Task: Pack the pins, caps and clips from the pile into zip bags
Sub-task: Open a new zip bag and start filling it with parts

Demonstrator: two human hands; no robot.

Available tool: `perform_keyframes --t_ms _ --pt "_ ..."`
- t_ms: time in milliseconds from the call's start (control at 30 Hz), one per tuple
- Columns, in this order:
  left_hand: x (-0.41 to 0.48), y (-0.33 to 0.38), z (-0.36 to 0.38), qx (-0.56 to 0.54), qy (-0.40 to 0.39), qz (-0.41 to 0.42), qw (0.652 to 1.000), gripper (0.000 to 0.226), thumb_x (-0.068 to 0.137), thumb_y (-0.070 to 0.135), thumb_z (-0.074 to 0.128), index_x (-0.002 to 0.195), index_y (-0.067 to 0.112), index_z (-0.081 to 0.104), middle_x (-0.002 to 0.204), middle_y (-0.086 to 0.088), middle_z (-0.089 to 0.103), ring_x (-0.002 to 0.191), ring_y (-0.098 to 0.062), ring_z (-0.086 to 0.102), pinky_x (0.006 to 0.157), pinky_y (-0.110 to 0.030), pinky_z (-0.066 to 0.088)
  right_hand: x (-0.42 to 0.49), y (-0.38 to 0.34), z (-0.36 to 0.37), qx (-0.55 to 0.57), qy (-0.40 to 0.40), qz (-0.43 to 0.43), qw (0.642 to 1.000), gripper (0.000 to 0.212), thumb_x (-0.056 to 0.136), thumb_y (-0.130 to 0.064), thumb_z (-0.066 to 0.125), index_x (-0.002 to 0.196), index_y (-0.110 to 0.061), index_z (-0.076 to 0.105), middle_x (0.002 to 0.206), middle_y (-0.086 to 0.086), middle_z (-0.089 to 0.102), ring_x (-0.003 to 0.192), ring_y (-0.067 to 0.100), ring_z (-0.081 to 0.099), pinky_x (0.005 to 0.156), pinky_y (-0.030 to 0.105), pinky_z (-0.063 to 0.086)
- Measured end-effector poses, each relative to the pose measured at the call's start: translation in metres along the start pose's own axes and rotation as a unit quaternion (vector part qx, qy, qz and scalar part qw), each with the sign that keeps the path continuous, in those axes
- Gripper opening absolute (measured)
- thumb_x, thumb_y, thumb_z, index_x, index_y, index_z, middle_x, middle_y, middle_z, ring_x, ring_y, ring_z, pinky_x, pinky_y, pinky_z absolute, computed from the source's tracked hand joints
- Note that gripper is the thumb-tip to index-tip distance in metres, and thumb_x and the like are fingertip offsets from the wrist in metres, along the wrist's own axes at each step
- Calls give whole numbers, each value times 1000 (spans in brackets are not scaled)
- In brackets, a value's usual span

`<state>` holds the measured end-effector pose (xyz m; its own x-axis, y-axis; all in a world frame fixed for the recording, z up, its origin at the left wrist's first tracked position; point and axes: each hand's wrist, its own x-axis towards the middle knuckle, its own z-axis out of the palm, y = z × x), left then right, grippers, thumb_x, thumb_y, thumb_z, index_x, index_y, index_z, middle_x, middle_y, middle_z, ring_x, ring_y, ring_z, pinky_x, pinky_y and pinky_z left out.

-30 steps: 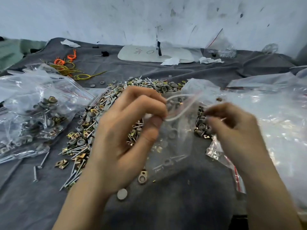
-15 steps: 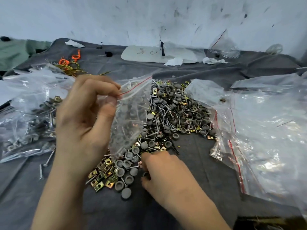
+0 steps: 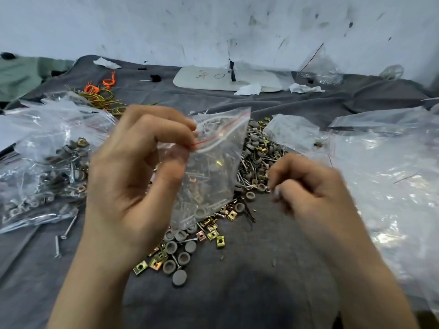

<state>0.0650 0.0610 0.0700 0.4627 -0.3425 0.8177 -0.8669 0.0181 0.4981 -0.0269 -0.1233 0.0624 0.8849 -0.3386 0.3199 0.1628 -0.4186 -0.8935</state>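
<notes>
My left hand (image 3: pixel 133 181) pinches the top edge of a small clear zip bag (image 3: pixel 213 167) with a red line, held up over the pile. A few pins, caps and clips lie in its bottom. The pile (image 3: pixel 259 153) of grey caps, steel pins and brass clips spreads over the grey cloth (image 3: pixel 249 293) behind and below the bag. My right hand (image 3: pixel 306 186) hovers blurred to the right of the bag, fingers curled in a pinch around something small and pale at the fingertips.
Filled zip bags (image 3: pixel 42 162) are heaped at the left, with loose pins (image 3: pixel 64 236) in front of them. Empty clear bags (image 3: pixel 392 174) cover the right side. Orange and yellow wires (image 3: pixel 99 91) and a white board (image 3: pixel 213 78) lie at the back by the wall.
My right hand let go of the bag, dipped to the pile's near edge, and has risen to the bag's right. My left hand swung the bag left, then back to centre.
</notes>
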Motion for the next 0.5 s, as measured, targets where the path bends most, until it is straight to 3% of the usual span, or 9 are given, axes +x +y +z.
perform_keyframes --t_ms 100,200,367,500 --pt "-1 15 16 -31 -49 1 998 13 93 13 46 93 16 59 107 -4 59 105 -26 60 86 -36 44 -8 -14 -16 65 94 -79 990 14 67 -3 52 67 -16 58 62 9 53 50 21 41 40 27 28" --pt "-3 24 37 -35 -120 -11 992 14 91 11 50 90 11 63 103 -5 60 102 -17 60 83 -28 46 -15 -24 -24 74 135 -133 979 11 64 -12 50 65 -22 56 66 6 54 56 22 42 46 24 31" --pt "-6 28 49 -33 -160 -18 986 15 93 12 51 90 11 65 104 -3 61 99 -12 61 84 -20 45 -18 -29 -24 -105 120 -140 977 16 71 -7 55 73 -22 60 69 -7 57 64 5 48 58 11 32" --pt "-5 23 48 -46 -170 -31 984 16 92 12 50 90 10 66 107 -4 61 101 -11 61 86 -18 42 -13 -24 -20 -209 88 -139 964 17 75 -13 59 79 -26 69 84 -17 62 94 9 51 75 12 35"
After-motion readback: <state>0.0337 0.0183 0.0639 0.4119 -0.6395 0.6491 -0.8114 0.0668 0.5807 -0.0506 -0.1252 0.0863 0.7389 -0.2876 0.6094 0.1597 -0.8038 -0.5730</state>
